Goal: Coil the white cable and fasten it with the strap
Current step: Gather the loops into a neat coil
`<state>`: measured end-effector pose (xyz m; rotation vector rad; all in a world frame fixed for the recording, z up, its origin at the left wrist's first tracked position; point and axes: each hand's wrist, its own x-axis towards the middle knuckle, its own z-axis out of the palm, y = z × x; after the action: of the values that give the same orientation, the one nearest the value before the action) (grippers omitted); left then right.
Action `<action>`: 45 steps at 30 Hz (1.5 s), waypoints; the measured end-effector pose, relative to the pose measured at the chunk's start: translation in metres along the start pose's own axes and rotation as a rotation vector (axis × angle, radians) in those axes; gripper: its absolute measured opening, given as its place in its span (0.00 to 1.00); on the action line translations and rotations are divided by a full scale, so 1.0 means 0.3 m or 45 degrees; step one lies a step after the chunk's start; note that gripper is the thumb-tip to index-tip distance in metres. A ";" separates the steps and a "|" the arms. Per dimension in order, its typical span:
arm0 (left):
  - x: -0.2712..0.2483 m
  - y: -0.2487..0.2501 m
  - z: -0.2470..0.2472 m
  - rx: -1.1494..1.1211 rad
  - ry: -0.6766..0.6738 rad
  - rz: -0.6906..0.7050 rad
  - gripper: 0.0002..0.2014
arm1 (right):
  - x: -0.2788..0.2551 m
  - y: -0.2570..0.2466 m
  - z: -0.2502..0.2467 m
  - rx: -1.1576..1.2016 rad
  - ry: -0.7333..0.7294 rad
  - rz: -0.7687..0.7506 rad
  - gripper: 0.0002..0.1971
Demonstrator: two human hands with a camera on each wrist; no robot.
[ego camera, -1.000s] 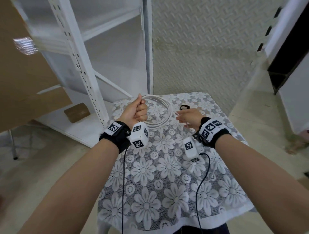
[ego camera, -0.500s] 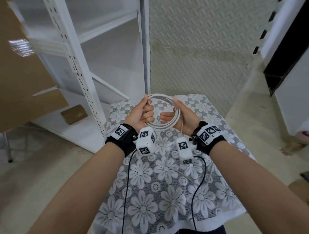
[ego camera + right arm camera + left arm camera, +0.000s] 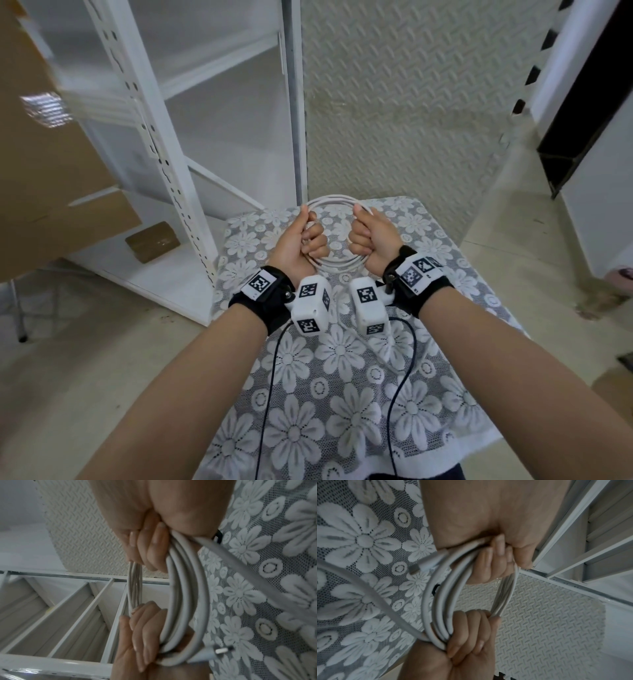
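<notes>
The white cable (image 3: 334, 201) is wound into a round coil of several loops and held upright above the table. My left hand (image 3: 301, 240) grips the coil's left side in a fist. My right hand (image 3: 368, 236) grips its right side the same way. A loose tail (image 3: 387, 349) hangs from the coil down onto the cloth. The left wrist view shows the looped cable (image 3: 433, 601) and its metal plug (image 3: 419, 566) sticking out by my left hand. A small piece of the black strap (image 3: 217, 536) shows on the cloth behind my right hand; in the head view my hands hide it.
The small table (image 3: 342, 411) wears a grey cloth with white lace flowers, and its edges are close on all sides. A white metal shelf rack (image 3: 154, 137) stands at the left, with a small cardboard box (image 3: 152, 241) on its bottom shelf. A large cardboard box (image 3: 51, 171) fills the far left.
My right hand left the table near the strap, came to the coil and closed round its right side. The coil rose off the table and now stands between both fists.
</notes>
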<state>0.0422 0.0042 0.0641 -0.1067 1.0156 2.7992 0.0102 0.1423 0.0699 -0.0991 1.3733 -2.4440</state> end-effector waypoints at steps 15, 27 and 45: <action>-0.015 0.060 -0.005 0.261 0.039 -0.342 0.18 | -0.010 -0.039 -0.008 -0.405 -0.105 0.088 0.14; 0.003 0.047 -0.004 0.077 -0.056 -0.024 0.18 | -0.014 -0.033 0.014 0.007 -0.109 0.162 0.11; 0.010 0.040 0.013 -0.187 0.042 0.279 0.18 | -0.007 0.028 0.029 0.199 -0.115 0.092 0.12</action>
<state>0.0371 -0.0019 0.0742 -0.0627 0.8755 3.0795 0.0163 0.1317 0.0677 -0.1185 1.1252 -2.4451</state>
